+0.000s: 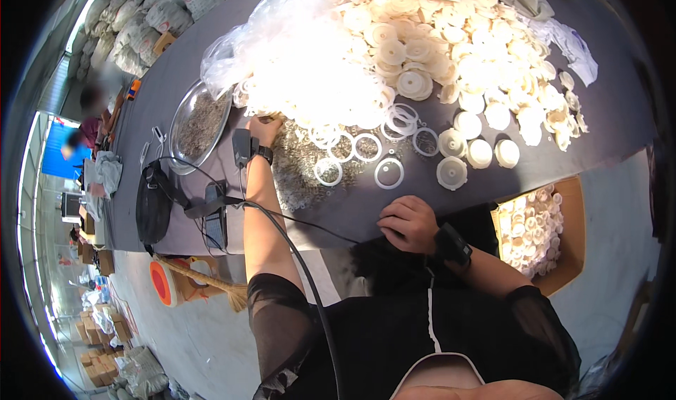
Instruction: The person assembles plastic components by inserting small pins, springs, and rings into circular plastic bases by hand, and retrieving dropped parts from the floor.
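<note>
My left arm is stretched forward, and my left hand (263,128) is at the left edge of a sunlit heap of white plastic parts (303,69). Glare and the heap hide its fingers. Beside it spreads a pile of small greyish pieces (303,164), too fine to name. Several white rings (389,173) lie on and around that pile. My right hand (408,222) rests by the table's near edge, its fingers curled inward; whatever they may hold is hidden. Round cream-coloured caps (452,173) stand in a group beyond it, to the right.
An oval metal tray (173,134) holds more small pieces at the left. Near it lie a black pouch (153,206) and cables on the grey table (563,157). A cardboard box (574,224) of white parts stands below at the right. Another person (88,129) is far left.
</note>
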The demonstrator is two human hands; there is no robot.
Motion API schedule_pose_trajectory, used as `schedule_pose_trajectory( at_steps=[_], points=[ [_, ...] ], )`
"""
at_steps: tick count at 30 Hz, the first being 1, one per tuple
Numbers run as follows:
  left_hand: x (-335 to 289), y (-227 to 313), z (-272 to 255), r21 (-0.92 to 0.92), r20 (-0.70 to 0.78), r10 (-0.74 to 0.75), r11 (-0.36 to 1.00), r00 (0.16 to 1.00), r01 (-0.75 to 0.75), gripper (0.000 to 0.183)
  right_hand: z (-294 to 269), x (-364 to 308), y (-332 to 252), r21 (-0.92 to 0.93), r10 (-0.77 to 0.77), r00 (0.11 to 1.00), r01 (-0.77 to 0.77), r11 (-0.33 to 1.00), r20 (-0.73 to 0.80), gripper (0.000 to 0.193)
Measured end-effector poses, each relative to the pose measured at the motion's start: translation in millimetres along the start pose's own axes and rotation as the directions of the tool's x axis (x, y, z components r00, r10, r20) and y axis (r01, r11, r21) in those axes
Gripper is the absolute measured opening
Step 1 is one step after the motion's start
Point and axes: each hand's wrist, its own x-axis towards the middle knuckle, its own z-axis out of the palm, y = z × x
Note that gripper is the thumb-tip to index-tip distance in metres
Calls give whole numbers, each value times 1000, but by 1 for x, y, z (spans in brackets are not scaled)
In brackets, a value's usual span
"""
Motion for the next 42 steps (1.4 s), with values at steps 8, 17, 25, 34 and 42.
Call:
schedule_pose_trajectory(
  at_steps=[8, 17, 25, 34, 42],
  points=[
    [3, -14, -7, -83, -20, -71, 994, 997, 69, 34, 1, -4, 2, 24, -12, 1000, 12, 1000, 13, 10],
    [6, -3, 6, 368, -259, -50, 918, 965, 146, 39, 1, -5, 2, 35, -17, 1000, 17, 999, 6, 9],
    [-7, -7, -18, -642, -206, -436, 736, 876, 216, 19, -1, -6, 1, 29, -33, 999, 33, 999, 20, 9],
    [-45, 12, -37, -989, 71, -541, 69, 838, 128, 21, -2, -7, 3, 16, -17, 1000, 16, 1000, 10, 11],
    [-125, 110, 1, -897, 348, -110, 250, 931, 365, 26, -7, -7, 0, 234, 141, 990, -134, 963, -13, 20]
  ],
)
